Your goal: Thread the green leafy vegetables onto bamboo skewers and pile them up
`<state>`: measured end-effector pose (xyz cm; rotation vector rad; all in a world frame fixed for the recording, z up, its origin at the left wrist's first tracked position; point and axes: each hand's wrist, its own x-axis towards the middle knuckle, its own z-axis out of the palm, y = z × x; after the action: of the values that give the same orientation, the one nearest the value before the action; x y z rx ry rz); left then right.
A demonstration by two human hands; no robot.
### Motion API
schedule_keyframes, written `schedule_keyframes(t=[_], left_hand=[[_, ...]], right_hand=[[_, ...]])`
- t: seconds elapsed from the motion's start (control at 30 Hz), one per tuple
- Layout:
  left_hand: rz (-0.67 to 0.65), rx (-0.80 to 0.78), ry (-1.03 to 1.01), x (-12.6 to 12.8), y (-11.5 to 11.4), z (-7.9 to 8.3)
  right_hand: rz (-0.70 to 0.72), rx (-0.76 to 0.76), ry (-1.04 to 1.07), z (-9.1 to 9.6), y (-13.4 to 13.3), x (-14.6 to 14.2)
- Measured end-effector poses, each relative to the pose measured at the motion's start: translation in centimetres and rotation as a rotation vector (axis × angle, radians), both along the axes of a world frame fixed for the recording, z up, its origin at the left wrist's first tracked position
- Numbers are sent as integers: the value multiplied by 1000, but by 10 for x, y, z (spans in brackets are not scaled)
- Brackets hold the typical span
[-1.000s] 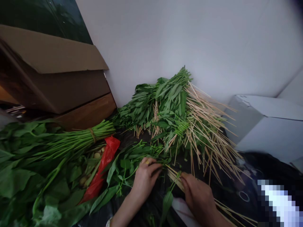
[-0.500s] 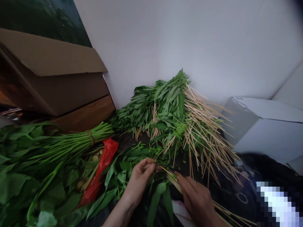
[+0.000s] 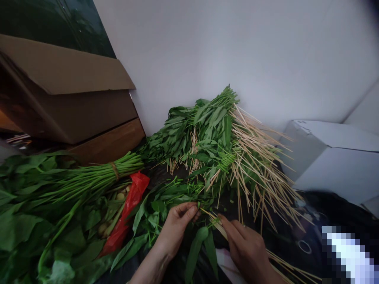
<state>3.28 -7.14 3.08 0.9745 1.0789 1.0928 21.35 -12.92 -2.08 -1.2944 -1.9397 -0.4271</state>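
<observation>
Sticks [image 3: 219, 228], thin and pale, are gripped to the right of the red bag [image 3: 126, 215], a whole clutch held in the curled fingers of the right hand [image 3: 244, 242], tips aimed across at the left hand [image 3: 179, 223]. And there, nearer the bag, thumb and fingertips are pressed together in a fine pinch, a scrap of green stem [image 3: 198, 204] showing right at the stick ends! Whether it is pierced cannot be told. Between the hands, drooping leaves [image 3: 197, 248] are hung below the sticks.

Now to the tally. Beyond the bag and to its right, a big leafy pile [image 3: 211, 122] is heaped near the wall [image 3: 222, 47], with pale skewers [image 3: 260, 173] fanned out of it; plenty, it seems, has been done already, though no count can be made. Just beside the bag, on its right, loose greens [image 3: 143, 232] are strewn without sticks, apparently left to be handled. Over on the bag's left, a tied bunch [image 3: 89, 177] is kept whole, its band [image 3: 114, 171] unbroken: untouched, by the look of it. Well short of finished, it would be judged.
</observation>
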Motion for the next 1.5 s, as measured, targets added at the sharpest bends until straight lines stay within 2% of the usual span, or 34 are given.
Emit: schedule_keyframes(t=[0.2,0.4,0.5,0.7,0.87,1.0,1.17,1.33,1.5], left_hand=[[-28,-12,0,-3,3,-4],[13,48,86,-2,-3,4],[-2,54,74,-2,-2,3],[-132,-9,59,-4,7,-20],[-218,-40,6,0,1,-38],[-180,-23,2,1,2,-35],[-51,11,28,1,4,-24],[-99,3,-24,11,-7,-28],[8,47,32,12,-8,-22]], right_hand=[[6,16,-9,0,1,0],[-3,-6,-12,-4,0,-1],[7,-13,5,-6,0,-2],[35,-38,14,-9,-1,-6],[64,-64,3,-11,-2,-9],[45,-36,13,-9,0,-7],[16,-32,44,-7,1,-5],[63,-71,45,-9,0,-9],[41,-68,42,-12,1,-6]])
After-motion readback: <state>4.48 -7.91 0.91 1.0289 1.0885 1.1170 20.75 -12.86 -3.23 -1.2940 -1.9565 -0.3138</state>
